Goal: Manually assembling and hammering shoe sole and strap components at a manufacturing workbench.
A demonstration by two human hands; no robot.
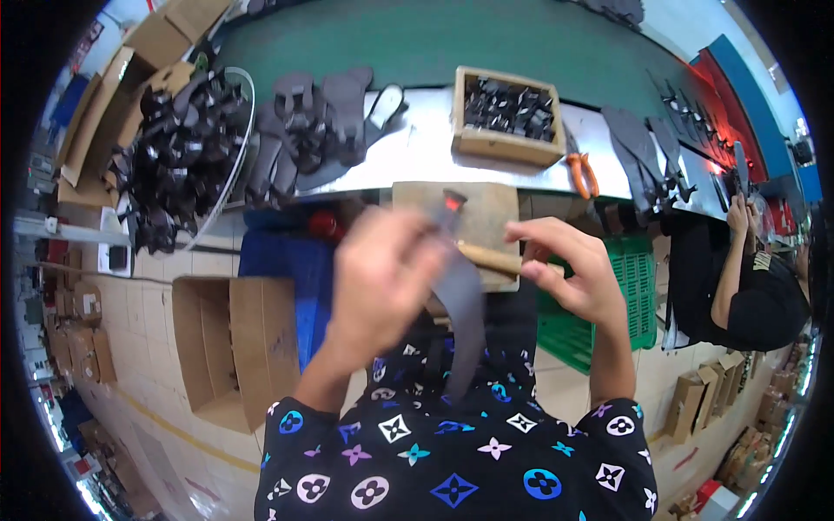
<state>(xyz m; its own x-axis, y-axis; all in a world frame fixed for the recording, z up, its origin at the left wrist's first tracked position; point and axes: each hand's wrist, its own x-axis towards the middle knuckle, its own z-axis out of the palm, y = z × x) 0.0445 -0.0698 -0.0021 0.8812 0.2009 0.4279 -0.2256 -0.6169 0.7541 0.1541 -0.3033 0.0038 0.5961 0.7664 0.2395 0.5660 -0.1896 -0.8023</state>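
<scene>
My left hand (382, 273), blurred by motion, is closed at the upper end of a dark grey, curved flat strip (465, 317) that hangs down toward my lap. Near its top is a small dark piece with a red spot (452, 204). In my right hand (573, 265), thumb and fingers close on a wooden handle (488, 257) pointing left toward the strip; which tool it belongs to cannot be made out. Behind both hands is a worn wooden board (495, 204) at the bench edge.
A wooden box of small black parts (508, 143) and orange-handled pliers (582, 174) sit on the metal bench. Dark grey flat pieces (347, 113) lie left, near a heap of black parts (187, 152). A cardboard box (204, 347) and green crate (638, 291) flank me. A co-worker (756, 295) sits right.
</scene>
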